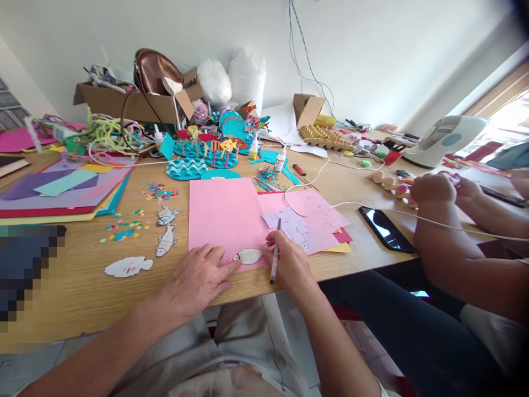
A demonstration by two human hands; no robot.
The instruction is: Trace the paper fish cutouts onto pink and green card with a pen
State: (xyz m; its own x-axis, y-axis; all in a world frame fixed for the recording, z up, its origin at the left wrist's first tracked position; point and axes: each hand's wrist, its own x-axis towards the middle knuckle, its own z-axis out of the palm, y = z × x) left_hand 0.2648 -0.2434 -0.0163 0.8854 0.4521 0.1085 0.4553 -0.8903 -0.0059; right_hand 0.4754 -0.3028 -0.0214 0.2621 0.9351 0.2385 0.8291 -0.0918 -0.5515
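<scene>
While the left hand (202, 275) lies spread and palm-down across the lower edge of the pink sheet (223, 215), its fingers are loose of any grip, with one fingertip resting against the head end of a white paper fish (250, 256). That fish lies flat on the pink, near the bench (97, 306) edge and between the two hands, and its tail end reaches the fingertips of the right hand (292, 262), whose fingers are closed around a slim pen (274, 269) held at a slant. Well to the left, directly on the wood, are three more cutouts: a blank white fish (124, 267) (it has some reddish marks on it), a grey-patterned fish (166, 240) and, just beyond that, a smaller fish (165, 215) with bluish fins. Two loose scatters of paper confetti (124, 229) sit near them. Right of the pink sheet, a lilac sheet (285, 225) with line drawings overlaps other papers, and a dark phone (380, 226) lies farther right, near a co-worker's forearm (438, 237). Toward the wall stand a white glue bottle (280, 160), wavy blue decorations (185, 168) and an open cardboard box (124, 103) with a brown bag (155, 71) on top
</scene>
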